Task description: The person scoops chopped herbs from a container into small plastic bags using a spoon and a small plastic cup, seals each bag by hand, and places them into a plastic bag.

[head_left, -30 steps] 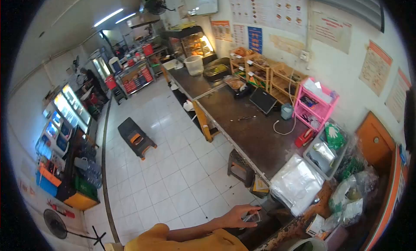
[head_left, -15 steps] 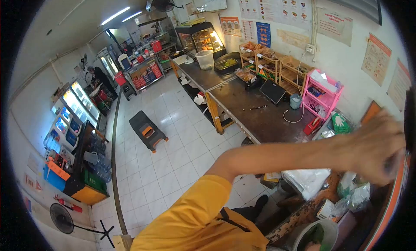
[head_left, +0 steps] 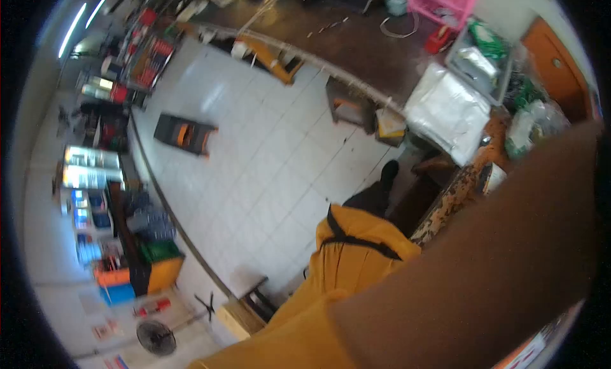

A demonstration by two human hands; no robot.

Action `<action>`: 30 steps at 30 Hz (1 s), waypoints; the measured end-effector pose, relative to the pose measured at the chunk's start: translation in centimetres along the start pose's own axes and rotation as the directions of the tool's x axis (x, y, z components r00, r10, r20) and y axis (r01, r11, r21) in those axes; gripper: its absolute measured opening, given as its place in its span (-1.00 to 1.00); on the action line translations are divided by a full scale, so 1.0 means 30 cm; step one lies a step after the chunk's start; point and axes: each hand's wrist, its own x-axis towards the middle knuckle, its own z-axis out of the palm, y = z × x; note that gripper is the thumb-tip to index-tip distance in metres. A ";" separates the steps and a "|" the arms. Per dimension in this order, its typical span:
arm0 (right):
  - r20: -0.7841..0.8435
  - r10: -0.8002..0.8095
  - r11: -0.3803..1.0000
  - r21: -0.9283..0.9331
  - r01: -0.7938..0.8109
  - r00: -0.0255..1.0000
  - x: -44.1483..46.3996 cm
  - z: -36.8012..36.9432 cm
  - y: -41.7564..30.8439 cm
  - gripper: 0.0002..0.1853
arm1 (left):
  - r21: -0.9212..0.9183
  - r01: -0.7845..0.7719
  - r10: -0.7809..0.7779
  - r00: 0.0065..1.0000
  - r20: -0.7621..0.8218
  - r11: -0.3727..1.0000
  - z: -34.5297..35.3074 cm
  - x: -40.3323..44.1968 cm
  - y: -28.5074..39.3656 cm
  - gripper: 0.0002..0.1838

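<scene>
My left forearm point(head_left: 477, 248), blurred and close to the camera, crosses the lower right from a yellow sleeve point(head_left: 299, 334). It runs out past the right edge, so my left hand is out of view. My right hand does not show either. Beyond the forearm lie a stack of clear plastic bags point(head_left: 449, 111) and a grey tray point(head_left: 507, 82) with a green packet point(head_left: 489, 41). A clear bag with something green and white inside point(head_left: 534, 130) rests beside a worn, peeling wooden edge point(head_left: 445, 206).
A dark counter point(head_left: 369, 44) runs along the top, with a pink rack point(head_left: 445, 6) and a red object point(head_left: 440, 39) on it. A dark stool point(head_left: 183, 134) stands on the white tiled floor point(head_left: 254, 152). A fan point(head_left: 156, 338) is at the lower left.
The view has tilted and swung downward. My left arm now looms larger and lower, and its hand has left the frame at the right. The white tub at the bottom is now hidden.
</scene>
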 end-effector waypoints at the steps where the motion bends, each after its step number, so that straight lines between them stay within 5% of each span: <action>1: 0.006 -0.003 1.000 0.024 0.003 1.000 -0.021 0.008 -0.022 -0.54 | -0.020 -0.006 0.006 1.000 0.016 1.000 0.027 -0.001 0.009 -0.26; 5: -0.018 -0.067 0.998 0.014 0.067 0.998 -0.052 -0.009 -0.065 -0.60 | -0.107 -0.004 0.008 0.999 0.034 0.994 0.012 -0.015 0.032 -0.27; 10: 0.004 0.024 1.000 -0.010 -0.024 1.000 -0.026 0.009 -0.046 -0.59 | -0.420 0.333 -0.281 0.942 0.182 0.844 -0.174 -0.555 0.027 -0.19; 11: -0.140 -0.018 0.994 -0.111 0.002 0.990 -0.045 0.015 -0.041 -0.61 | -0.438 0.606 -0.527 0.795 0.302 0.663 -0.226 -0.684 0.070 -0.14; 13: -0.189 -0.062 0.991 -0.129 0.038 0.980 -0.061 0.008 -0.055 -0.62 | -0.389 0.611 -0.553 0.791 0.260 0.690 -0.301 -0.985 0.089 -0.11; 15: -0.192 -0.090 0.988 -0.138 0.064 0.977 -0.073 -0.008 -0.061 -0.61 | -0.409 0.861 -0.769 0.474 0.429 0.303 -0.375 -1.232 0.141 -0.25; 17: -0.186 -0.111 0.984 -0.158 0.081 0.976 -0.082 -0.021 -0.065 -0.60 | -0.442 0.842 -0.808 0.478 0.343 0.310 -0.460 -1.426 0.194 -0.33; 22: -0.143 -0.088 0.982 -0.177 0.062 0.986 -0.109 -0.062 -0.146 -0.56 | -0.635 0.773 -0.936 0.227 0.269 0.005 -0.673 -1.544 0.299 -0.29; 25: -0.115 -0.002 0.995 -0.095 -0.009 0.993 -0.124 -0.101 -0.236 -0.61 | -0.738 0.675 -0.883 0.363 0.298 0.029 -0.759 -1.404 0.297 -0.28; 27: -0.121 -0.014 0.999 0.042 0.019 0.993 -0.133 -0.092 -0.203 -0.64 | -0.846 0.515 -0.739 0.622 0.260 0.136 -0.783 -1.272 0.293 -0.28; 30: -0.095 0.038 0.999 -0.011 -0.040 0.995 -0.144 -0.122 -0.245 -0.63 | -0.953 0.293 -0.523 0.826 0.209 0.081 -0.804 -1.089 0.268 -0.34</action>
